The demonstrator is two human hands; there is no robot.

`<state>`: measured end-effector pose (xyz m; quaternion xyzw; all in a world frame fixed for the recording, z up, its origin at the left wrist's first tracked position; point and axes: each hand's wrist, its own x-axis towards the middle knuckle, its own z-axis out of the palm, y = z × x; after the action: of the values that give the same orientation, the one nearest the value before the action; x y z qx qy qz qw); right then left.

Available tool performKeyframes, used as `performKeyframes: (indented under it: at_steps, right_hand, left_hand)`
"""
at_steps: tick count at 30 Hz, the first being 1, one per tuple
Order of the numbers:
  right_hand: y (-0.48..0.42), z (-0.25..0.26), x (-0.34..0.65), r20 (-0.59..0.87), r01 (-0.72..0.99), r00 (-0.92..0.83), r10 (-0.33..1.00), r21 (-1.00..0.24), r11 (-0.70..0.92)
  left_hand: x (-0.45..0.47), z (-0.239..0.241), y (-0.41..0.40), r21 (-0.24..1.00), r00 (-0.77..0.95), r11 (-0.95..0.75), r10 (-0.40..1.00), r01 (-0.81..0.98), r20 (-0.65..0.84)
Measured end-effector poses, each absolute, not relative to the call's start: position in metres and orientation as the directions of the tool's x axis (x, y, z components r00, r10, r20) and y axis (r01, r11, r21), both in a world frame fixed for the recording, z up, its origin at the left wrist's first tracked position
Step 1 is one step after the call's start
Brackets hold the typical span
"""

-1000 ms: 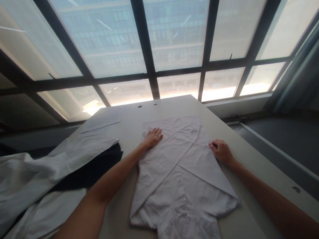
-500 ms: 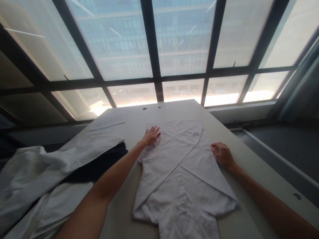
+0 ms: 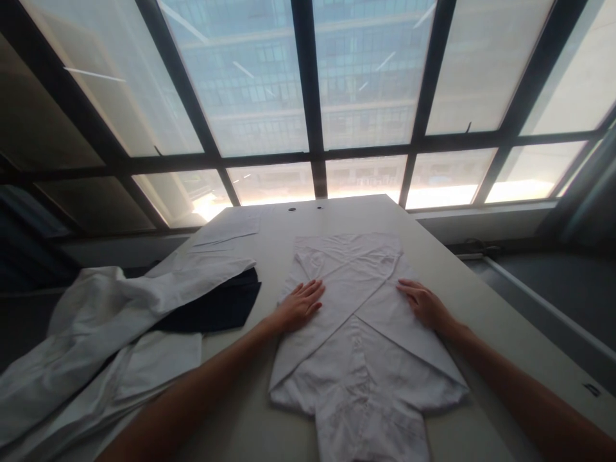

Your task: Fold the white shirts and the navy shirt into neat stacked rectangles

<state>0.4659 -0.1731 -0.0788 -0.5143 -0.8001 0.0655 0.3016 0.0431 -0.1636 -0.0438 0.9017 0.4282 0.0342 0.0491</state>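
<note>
A white shirt [image 3: 360,340] lies flat on the pale table [image 3: 457,282], its sides and sleeves folded in so they cross over the middle. My left hand [image 3: 301,307] rests palm down with fingers stretched out on the shirt's left folded edge. On the right folded edge my right hand [image 3: 422,303] lies flat too, fingers extended. Neither hand holds anything.
A heap of white garments [image 3: 96,333] and a dark cloth [image 3: 219,305] lie on the table's left side. Sheets of paper [image 3: 231,228] sit at the far left corner. A wall of large windows [image 3: 308,96] stands behind the table; the floor drops away at the right.
My left hand has slid back toward me along the shirt's left edge. My right hand has flattened onto the right fold. The view has shifted slightly leftward.
</note>
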Motion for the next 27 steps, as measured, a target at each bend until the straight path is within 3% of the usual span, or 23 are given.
performKeyframes:
  at_steps: [10, 15, 19, 22, 27]
  right_hand:
    - [-0.176, -0.07, 0.463, 0.277, 0.826, -0.283, 0.918, -0.416, 0.38]
    - [-0.167, -0.046, 0.43, 0.332, 0.813, -0.28, 0.901, -0.417, 0.407]
    - [-0.157, -0.031, 0.352, 0.352, 0.767, -0.398, 0.847, -0.378, 0.518]
    - [-0.151, -0.035, 0.293, 0.308, 0.701, -0.543, 0.781, -0.345, 0.624]
    - [-0.13, -0.055, 0.274, 0.219, 0.729, -0.572, 0.79, -0.306, 0.613]
  left_hand:
    - [0.015, -0.035, -0.197, 0.078, 0.565, -0.562, 0.825, 0.824, -0.025]
    - [0.033, -0.023, -0.189, 0.082, 0.556, -0.551, 0.827, 0.831, -0.08]
    - [0.074, -0.027, -0.181, 0.18, 0.644, -0.64, 0.764, 0.747, 0.044]
    - [0.097, -0.041, -0.184, 0.186, 0.668, -0.679, 0.733, 0.711, 0.123]
    - [0.098, -0.055, -0.193, 0.17, 0.656, -0.677, 0.736, 0.716, 0.166]
